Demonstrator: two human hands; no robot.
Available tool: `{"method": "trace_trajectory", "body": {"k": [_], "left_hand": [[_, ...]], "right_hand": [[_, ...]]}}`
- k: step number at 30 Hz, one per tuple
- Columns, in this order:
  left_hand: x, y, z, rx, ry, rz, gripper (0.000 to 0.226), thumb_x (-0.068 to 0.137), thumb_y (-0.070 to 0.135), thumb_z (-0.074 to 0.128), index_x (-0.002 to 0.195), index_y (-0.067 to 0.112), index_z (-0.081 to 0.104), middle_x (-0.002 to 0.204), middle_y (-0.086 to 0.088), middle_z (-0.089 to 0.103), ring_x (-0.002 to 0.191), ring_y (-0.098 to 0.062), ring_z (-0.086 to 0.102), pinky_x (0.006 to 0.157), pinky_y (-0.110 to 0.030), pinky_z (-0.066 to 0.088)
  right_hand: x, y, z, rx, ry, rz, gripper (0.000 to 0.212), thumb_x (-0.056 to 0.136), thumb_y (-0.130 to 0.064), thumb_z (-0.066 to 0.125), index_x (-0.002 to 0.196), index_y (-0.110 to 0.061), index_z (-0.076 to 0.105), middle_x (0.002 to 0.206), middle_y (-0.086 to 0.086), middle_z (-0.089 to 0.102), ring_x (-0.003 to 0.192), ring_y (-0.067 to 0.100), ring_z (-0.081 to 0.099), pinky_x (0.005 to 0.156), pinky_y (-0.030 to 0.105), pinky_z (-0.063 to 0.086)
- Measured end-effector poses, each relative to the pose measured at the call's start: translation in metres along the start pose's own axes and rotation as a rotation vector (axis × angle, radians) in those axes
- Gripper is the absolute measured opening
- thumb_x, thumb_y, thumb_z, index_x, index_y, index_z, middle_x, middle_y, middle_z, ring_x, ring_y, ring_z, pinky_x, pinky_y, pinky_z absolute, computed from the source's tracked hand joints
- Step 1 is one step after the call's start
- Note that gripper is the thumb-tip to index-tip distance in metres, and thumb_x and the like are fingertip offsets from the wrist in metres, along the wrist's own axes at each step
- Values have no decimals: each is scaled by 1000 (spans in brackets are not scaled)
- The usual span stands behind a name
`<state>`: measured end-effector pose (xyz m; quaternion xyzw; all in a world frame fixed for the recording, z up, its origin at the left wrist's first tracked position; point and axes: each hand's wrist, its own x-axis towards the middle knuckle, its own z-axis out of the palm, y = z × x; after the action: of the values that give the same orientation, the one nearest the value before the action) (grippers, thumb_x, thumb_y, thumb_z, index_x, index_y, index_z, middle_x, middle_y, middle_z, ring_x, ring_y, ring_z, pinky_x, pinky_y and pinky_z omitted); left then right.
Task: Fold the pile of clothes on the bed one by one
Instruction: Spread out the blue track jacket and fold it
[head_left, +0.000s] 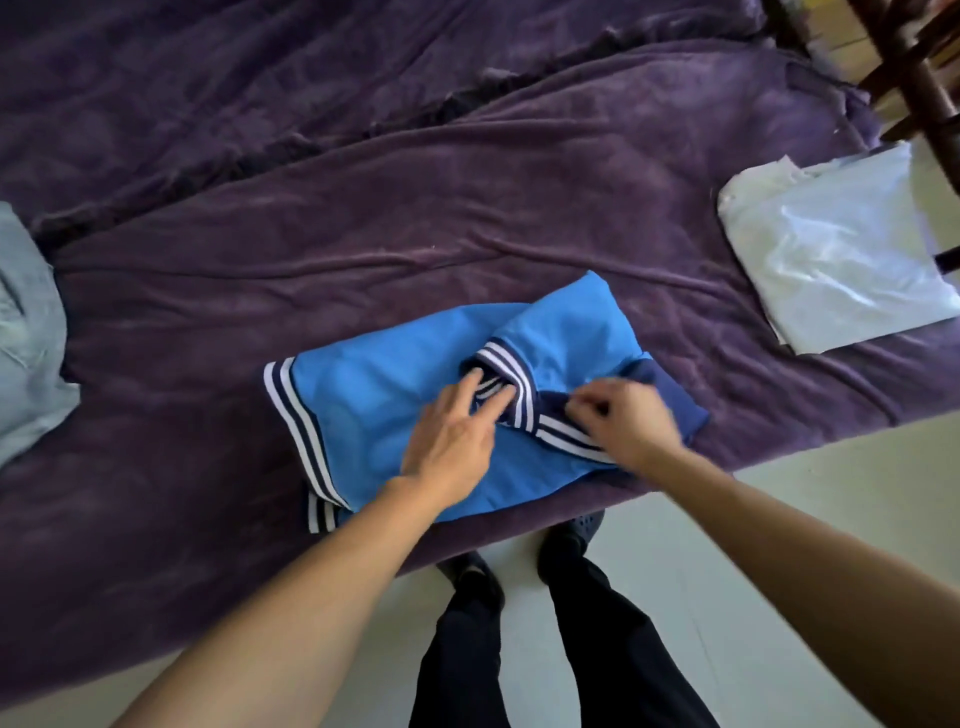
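Fingers (586, 404) of right hand (628, 422) pinch the blue shirt (363, 400), left hand (449, 437) pressing it.

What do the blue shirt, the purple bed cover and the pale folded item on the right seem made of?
The blue shirt looks like a smooth, matte knit, cotton or polyester; its striped trim looks ribbed. The purple bed cover seems plush, perhaps velvet or fleece, from its shaded nap. The pale folded item shines: maybe satin or plastic wrap, unclear.

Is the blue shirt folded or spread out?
Partly folded: a sleeve lies across the shirt; left hand presses it, right hand pinches navy trim.
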<state>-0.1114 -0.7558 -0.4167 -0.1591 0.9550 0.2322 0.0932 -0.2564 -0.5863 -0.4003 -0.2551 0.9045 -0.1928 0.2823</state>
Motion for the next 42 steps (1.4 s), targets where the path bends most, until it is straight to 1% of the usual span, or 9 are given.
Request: {"method": "trace_trajectory", "body": {"k": [3, 8, 14, 20, 25, 28, 33, 38, 42], "left_hand": [[4, 6, 18, 142, -241, 19, 52, 100, 28, 36, 150, 33, 21, 156, -7, 16, 135, -29, 26, 104, -43, 31], [19, -1, 35, 175, -426, -59, 51, 100, 28, 32, 149, 33, 19, 158, -5, 11, 138, -29, 21, 107, -43, 26], [33, -20, 5, -379, -503, -189, 51, 95, 4, 37, 139, 27, 48, 148, 3, 37, 135, -23, 34, 110, -32, 30], [-19, -105, -72, -1110, -57, -784, 27, 92, -3, 43, 106, 9, 63, 88, -10, 67, 67, -18, 62, 56, -24, 46], [-91, -191, -103, -928, 254, -1026, 30, 91, -2, 38, 97, 11, 64, 75, -8, 65, 52, -13, 58, 51, -21, 43], [-109, -216, -94, -865, 329, -1051, 23, 95, 16, 47, 105, 7, 66, 89, -13, 66, 67, -19, 60, 58, -29, 46], [-87, -175, -82, -530, 412, -734, 49, 95, 45, 46, 139, 24, 45, 142, -9, 42, 130, -23, 41, 104, -36, 34], [-32, -139, -54, -108, 183, -517, 74, 85, 72, 27, 150, 39, 11, 159, -10, 9, 145, -32, 11, 109, -55, 23], [-3, -174, -36, -241, 186, -617, 48, 90, 50, 51, 130, 23, 44, 135, -6, 47, 127, -32, 41, 92, -51, 38]], "right_hand": [[23, 33, -32, -9, 286, 237, 36, 83, -32, 70, 116, -18, 66, 116, 8, 65, 109, 31, 57, 89, 37, 46], [39, 51, -35, 473, -162, 611, 48, 76, -24, 80, 119, -10, 64, 115, 7, 67, 99, 26, 65, 91, 37, 52], [-4, -28, -57, 630, -128, 332, 37, 70, -14, 82, 104, -17, 65, 98, 6, 74, 88, 23, 71, 78, 36, 58], [-44, -169, -7, 145, -29, 80, 73, 72, -49, 74, 134, -23, 45, 120, 4, 64, 112, 30, 57, 90, 37, 46], [-42, -247, 96, -107, -266, -119, 76, 83, -53, 63, 143, -19, 30, 127, 9, 52, 112, 35, 56, 87, 42, 44], [-35, -245, 137, 19, -456, -195, 54, 87, -42, 62, 134, -18, 51, 122, 7, 57, 109, 29, 59, 90, 37, 47], [-17, -173, 121, -24, 269, -386, 35, 90, -27, 48, 121, -20, 63, 123, 1, 61, 112, 23, 53, 79, 38, 52], [6, -131, 134, -419, 46, -305, 61, 93, -52, 29, 150, -29, 28, 159, 15, 18, 145, 36, 18, 101, 56, 36], [18, -131, 165, -454, -60, -301, 61, 95, -57, 16, 152, -37, 13, 162, 7, -2, 149, 30, 0, 109, 59, 23]]}}
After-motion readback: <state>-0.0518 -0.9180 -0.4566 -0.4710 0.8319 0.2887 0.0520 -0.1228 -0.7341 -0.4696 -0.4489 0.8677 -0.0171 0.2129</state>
